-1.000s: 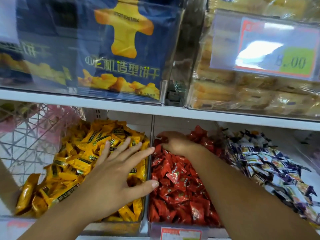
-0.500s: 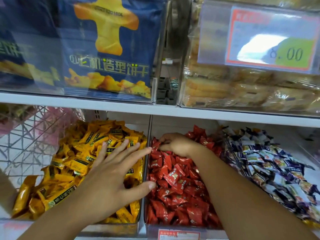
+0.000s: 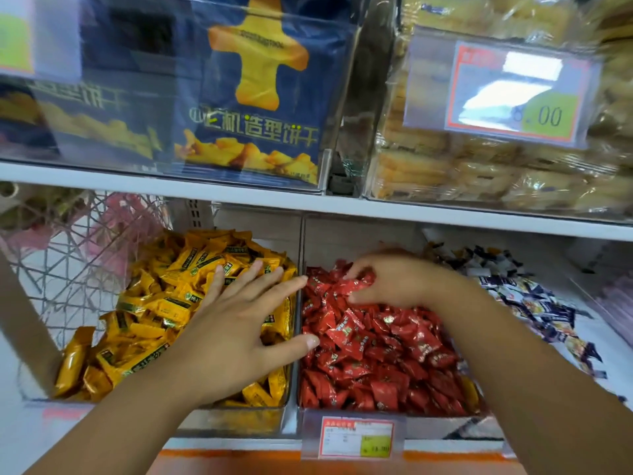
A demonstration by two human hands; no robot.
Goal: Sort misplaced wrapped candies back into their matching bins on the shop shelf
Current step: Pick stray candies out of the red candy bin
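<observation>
Right of the divider (image 3: 301,241), red candies (image 3: 376,341) are pinched by the right hand (image 3: 394,282). The left hand (image 3: 233,323) is spread flat. Strays are best lifted singly.

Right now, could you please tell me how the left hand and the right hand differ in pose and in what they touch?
The left hand lies flat, fingers straight and spread; the right hand has its fingers curled. The left hand rests on the yellow candies; the right hand pinches red candies at the back of their bin. Both are bare and touch wrapped candies.
</observation>
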